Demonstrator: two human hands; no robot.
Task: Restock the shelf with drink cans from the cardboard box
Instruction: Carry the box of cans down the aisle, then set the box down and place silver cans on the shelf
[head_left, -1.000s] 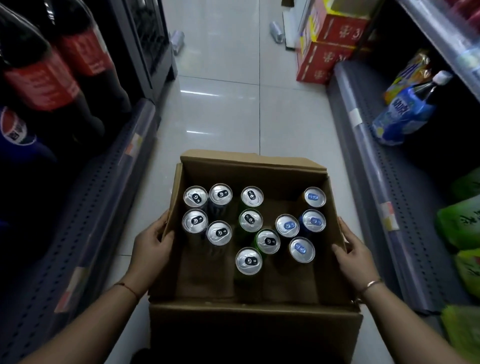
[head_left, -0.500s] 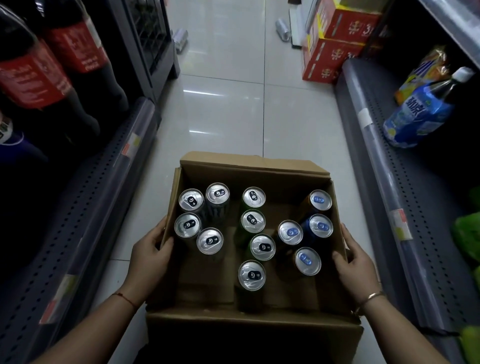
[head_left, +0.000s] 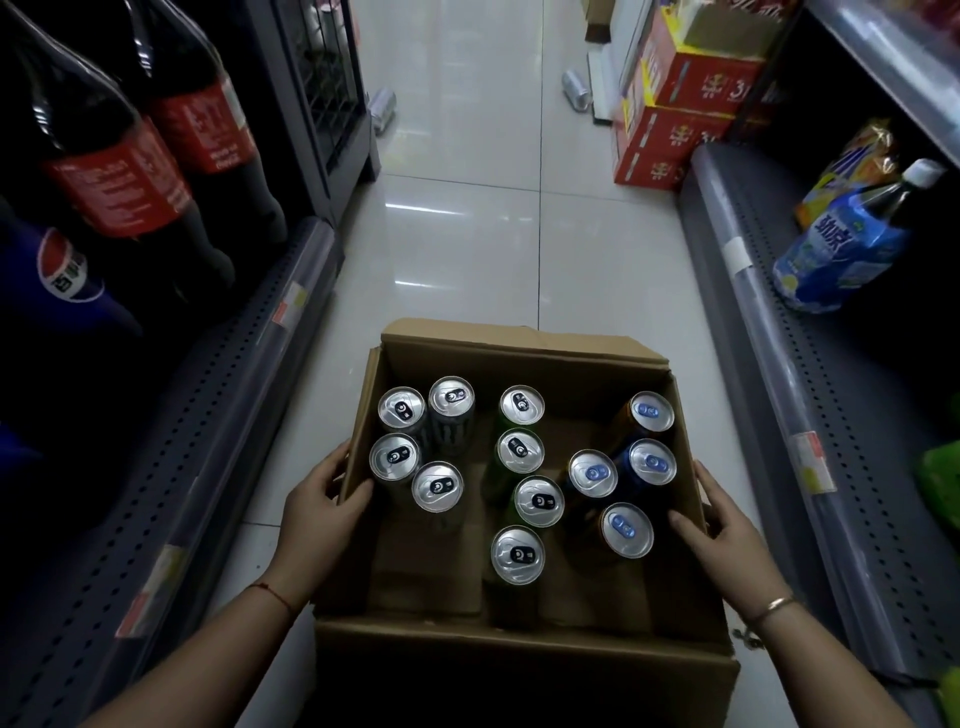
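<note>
An open brown cardboard box (head_left: 519, 654) sits low in the aisle in front of me, with several upright drink cans inside. Black-tabbed cans (head_left: 437, 486) cluster at its left, green ones (head_left: 538, 501) run down the middle, and blue-tabbed cans (head_left: 626, 529) stand at the right. My left hand (head_left: 322, 512) grips the box's left wall, thumb inside. My right hand (head_left: 724, 530) grips the right wall. A grey perforated shelf (head_left: 810, 415) runs along the right, another shelf (head_left: 208, 431) along the left.
Large cola bottles (head_left: 119, 171) stand on the left shelf. A blue-labelled bottle (head_left: 852, 244) lies on the right shelf beside snack bags. Red cartons (head_left: 680, 119) are stacked at the far right of the tiled aisle. Loose cans (head_left: 576, 88) lie on the floor farther down.
The box and both hands have stayed in their grip while the view shifted slightly. The cans have slid a little inside the box, spreading apart.
</note>
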